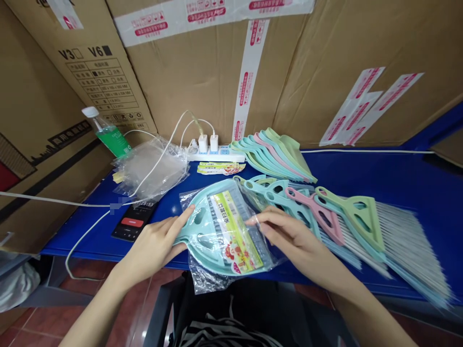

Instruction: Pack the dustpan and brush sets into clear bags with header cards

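Head view: through this camera I see my left hand (154, 246) and right hand (292, 238) working over a teal dustpan (197, 258), which lies flat on the blue table (365, 176) inside a plastic bag (206, 277). A printed card label (235, 231) sits on the dustpan's face, and a flap of the bag hangs over the table's near edge. My left fingers (181, 221) lie spread and unclenched on the bagged dustpan at its handle end. My right fingers (269, 219) are drawn together on the bag's film near the top of the label, pinching it as far as I can tell.

Just right of my right hand, a row of brooms (361, 226) with pastel green, pink and blue handles lies fanned across the table, bristles pointing right. Behind them stands an overlapping stack of pastel dustpans (275, 154). Farther left I see a small pile of card labels (220, 168), a power strip (213, 155) with two white chargers, a heap of empty plastic bags (150, 168), a phone (133, 220) and a bottle of green liquid (106, 132). Cardboard boxes (202, 72) form the wall behind the table.
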A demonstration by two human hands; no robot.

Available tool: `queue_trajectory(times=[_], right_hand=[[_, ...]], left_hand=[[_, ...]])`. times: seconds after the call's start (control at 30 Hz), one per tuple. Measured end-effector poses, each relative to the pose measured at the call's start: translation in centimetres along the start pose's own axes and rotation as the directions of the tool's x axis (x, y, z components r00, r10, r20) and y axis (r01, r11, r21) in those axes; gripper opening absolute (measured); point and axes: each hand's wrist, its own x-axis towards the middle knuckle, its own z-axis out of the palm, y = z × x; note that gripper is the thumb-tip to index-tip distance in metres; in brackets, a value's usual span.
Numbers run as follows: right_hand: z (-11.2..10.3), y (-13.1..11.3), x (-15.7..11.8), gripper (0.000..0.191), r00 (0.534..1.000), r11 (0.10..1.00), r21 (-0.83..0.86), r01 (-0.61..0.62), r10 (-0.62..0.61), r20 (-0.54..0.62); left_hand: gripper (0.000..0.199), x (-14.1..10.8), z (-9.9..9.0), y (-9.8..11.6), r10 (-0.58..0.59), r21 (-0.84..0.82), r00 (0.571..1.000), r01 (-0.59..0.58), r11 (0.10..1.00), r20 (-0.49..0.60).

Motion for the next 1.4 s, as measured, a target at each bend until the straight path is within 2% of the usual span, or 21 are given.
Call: queue_trajectory(times=[0.1,0.17,0.3,0.43,0.57,0.63,0.73,0.87,0.93,1.0,1.1,1.2,1.23,1.27,1.3,1.4], right_hand=[[0.6,0.3,-0.2,0.038,0.998,0.983,-0.184,0.008,0.005,0.069],[1.3,0.3,-0.2,0.047,0.997,0.956,-0.294,-0.016,0.039,0.072],[1.6,0.4,0.1,0.051,0.996,0.946,-0.322,-0.037,0.060,0.061],[-0.3,0.4,0.1,0.050,0.998,0.951,-0.309,0.014,-0.031,-0.048],[-3.2,-0.6,0.9,0.043,0.982,0.887,-0.452,0.097,-0.160,-0.103],[-4.4,-1.0,2.9,0.044,0.975,0.862,-0.492,0.124,-0.198,-0.101],[-5.0,-0.6,8.2,0.048,0.979,0.817,-0.559,0.140,-0.199,-0.045],[-3.5,1.4,15.9,0.042,0.992,0.751,-0.648,0.125,-0.086,0.093],[-2.3,2.1,18.3,0.036,0.992,0.742,-0.660,0.119,-0.066,0.105],[-1.4,2.1,19.3,0.031,0.992,0.736,-0.666,0.123,-0.078,0.097],[-0.8,0.7,18.0,0.025,0.985,0.732,-0.661,0.165,-0.159,0.069],[-0.7,-1.4,13.9,0.021,0.973,0.781,-0.588,0.211,-0.224,0.051],[-0.7,-1.9,12.2,0.019,0.982,0.874,-0.449,0.188,-0.182,0.057],[-0.7,-2.2,10.4,0.016,0.988,0.947,-0.293,0.132,-0.104,0.111],[-0.6,-2.3,8.7,0.014,0.980,0.984,-0.173,0.052,-0.017,0.197],[-0.3,-1.6,4.9,0.016,0.935,0.984,0.045,-0.171,0.147,0.324]], left_hand=[[0.060,0.0,0.0,0.0,0.023,0.002,1.000,-0.023,1.000,-0.012],[0.060,-0.2,0.1,0.1,0.020,0.004,1.000,-0.020,1.000,0.002],[0.056,-0.5,0.0,0.2,0.011,0.045,1.000,-0.011,0.999,0.015],[0.057,-1.0,-0.3,-0.4,0.001,0.038,1.000,0.000,0.999,-0.030],[0.059,-2.4,-0.6,-1.5,-0.091,-0.003,0.996,0.091,0.996,-0.021],[0.062,-3.4,-0.8,-1.9,-0.125,-0.013,0.992,0.125,0.992,-0.008],[0.063,-4.5,-1.0,-2.1,-0.163,-0.035,0.987,0.163,0.986,0.015],[0.063,-5.1,-1.3,-1.8,-0.241,-0.070,0.967,0.247,0.966,0.087],[0.063,-5.0,-1.4,-1.7,-0.254,-0.071,0.962,0.261,0.963,0.097],[0.062,-5.0,-1.3,-1.7,-0.232,-0.066,0.969,0.237,0.969,0.081],[0.058,-5.0,-1.1,-1.9,-0.213,-0.052,0.975,0.216,0.975,0.056],[0.057,-4.8,-0.8,-2.2,-0.264,-0.054,0.962,0.268,0.962,0.070],[0.057,-4.6,-0.6,-2.3,-0.278,-0.062,0.957,0.283,0.957,0.078],[0.058,-4.3,-0.5,-2.3,-0.286,-0.073,0.955,0.292,0.954,0.082],[0.059,-4.0,-0.4,-2.3,-0.288,-0.084,0.954,0.294,0.952,0.081],[0.061,-2.8,-0.3,-2.0,-0.251,-0.109,0.967,0.255,0.961,0.053]])
